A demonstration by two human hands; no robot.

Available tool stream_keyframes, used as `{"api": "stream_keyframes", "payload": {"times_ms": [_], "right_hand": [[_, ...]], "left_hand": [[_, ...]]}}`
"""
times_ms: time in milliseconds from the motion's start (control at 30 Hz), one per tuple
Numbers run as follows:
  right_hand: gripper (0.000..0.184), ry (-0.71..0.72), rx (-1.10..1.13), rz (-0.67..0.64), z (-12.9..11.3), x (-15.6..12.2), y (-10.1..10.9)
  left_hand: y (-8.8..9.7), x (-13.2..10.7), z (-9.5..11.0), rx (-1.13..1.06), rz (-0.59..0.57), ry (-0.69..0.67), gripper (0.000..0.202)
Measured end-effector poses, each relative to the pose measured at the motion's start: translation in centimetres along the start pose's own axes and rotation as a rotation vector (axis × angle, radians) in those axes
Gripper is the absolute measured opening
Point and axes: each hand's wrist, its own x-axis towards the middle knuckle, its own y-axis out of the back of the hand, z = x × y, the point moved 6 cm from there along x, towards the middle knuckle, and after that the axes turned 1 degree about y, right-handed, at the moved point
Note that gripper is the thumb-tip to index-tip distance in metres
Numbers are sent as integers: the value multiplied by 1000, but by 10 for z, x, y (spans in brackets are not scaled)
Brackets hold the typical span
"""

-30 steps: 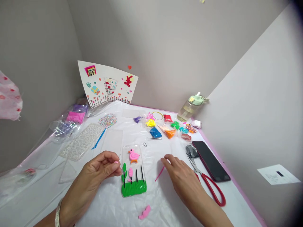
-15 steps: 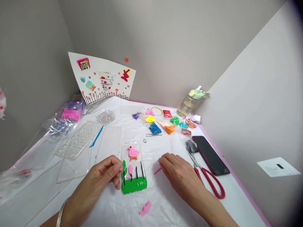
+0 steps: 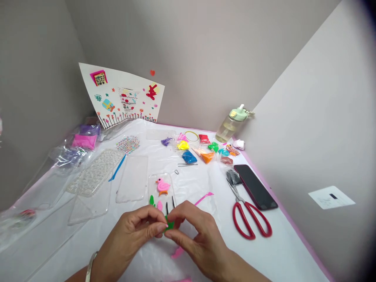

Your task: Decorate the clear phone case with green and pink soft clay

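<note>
My left hand [image 3: 141,231] pinches a tiny bit of pink clay [image 3: 167,225] between thumb and forefinger. My right hand [image 3: 194,231] curves in beside it, thumb and forefinger slightly apart at the clay bit, with green showing between them. Both hands are over the lower part of a clear phone case [image 3: 172,181]. On the case are a pink clay duck [image 3: 162,186], a pink bud [image 3: 159,205], a green leaf [image 3: 152,200] and dark stems; the green clay grass is mostly hidden. A larger pink clay piece [image 3: 177,253] lies partly under my right hand.
A pink modelling tool [image 3: 205,198] lies behind my right hand. To the right are red-handled scissors [image 3: 243,221] and a phone [image 3: 255,188]. Bagged clay [image 3: 189,157] and a bottle [image 3: 232,125] stand behind. Clear cases [image 3: 132,178], a blue tool [image 3: 118,167] and beads [image 3: 128,144] are left.
My right hand has let go of the pink tool and moved left to my left hand. Both hands now meet over the case's lower part, covering most of the green grass.
</note>
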Motion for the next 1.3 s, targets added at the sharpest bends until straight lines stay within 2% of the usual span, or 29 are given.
{"api": "stream_keyframes", "payload": {"times_ms": [133,200,933,1300], "right_hand": [[6,130,-44,22,-7,-2,1],[7,141,-69,28,-7,-2,2],[8,-77,-7,42,7,-1,0],[9,-127,56,22,7,0,-1]], "left_hand": [[-4,0,-2,-22,-23,4,17],[-3,-1,-1,-9,-16,4,16],[-1,1,-1,22,49,-37,17],[-3,-2,2,60,51,-72,20]]}}
